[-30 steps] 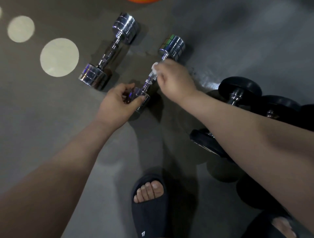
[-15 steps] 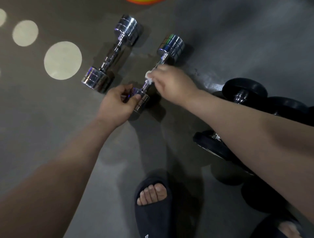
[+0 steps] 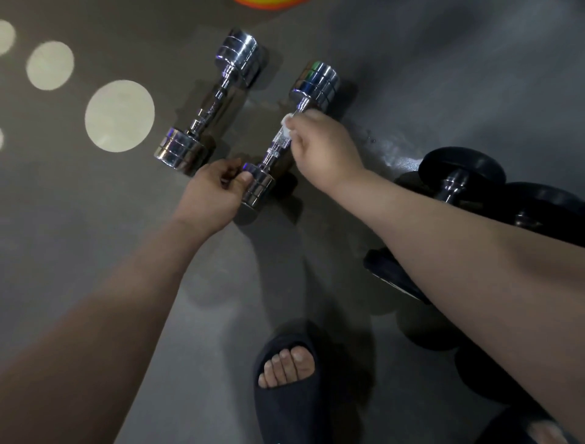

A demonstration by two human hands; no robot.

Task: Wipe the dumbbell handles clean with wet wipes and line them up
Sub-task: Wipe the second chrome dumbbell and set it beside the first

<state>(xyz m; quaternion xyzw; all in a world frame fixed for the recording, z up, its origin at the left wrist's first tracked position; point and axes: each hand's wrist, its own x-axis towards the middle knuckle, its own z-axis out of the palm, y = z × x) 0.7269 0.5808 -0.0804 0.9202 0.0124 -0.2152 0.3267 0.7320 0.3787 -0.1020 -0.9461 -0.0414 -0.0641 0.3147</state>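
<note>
Two chrome dumbbells lie side by side on the grey floor. My left hand (image 3: pixel 212 190) grips the near head of the right-hand chrome dumbbell (image 3: pixel 316 84). My right hand (image 3: pixel 319 149) pinches a small white wet wipe (image 3: pixel 287 124) against the upper part of that dumbbell's knurled handle. The left-hand chrome dumbbell (image 3: pixel 210 104) lies untouched, parallel to it.
Several black dumbbells (image 3: pixel 459 177) lie at the right, partly under my right forearm. My foot in a dark slide sandal (image 3: pixel 285 380) stands at the bottom centre, a second one at the bottom right. Pale round spots (image 3: pixel 119 115) mark the floor at left. An orange object (image 3: pixel 266 3) sits at the top edge.
My right hand slid the wipe down the handle, then back up towards the far head. My left hand kept its grip on the near head.
</note>
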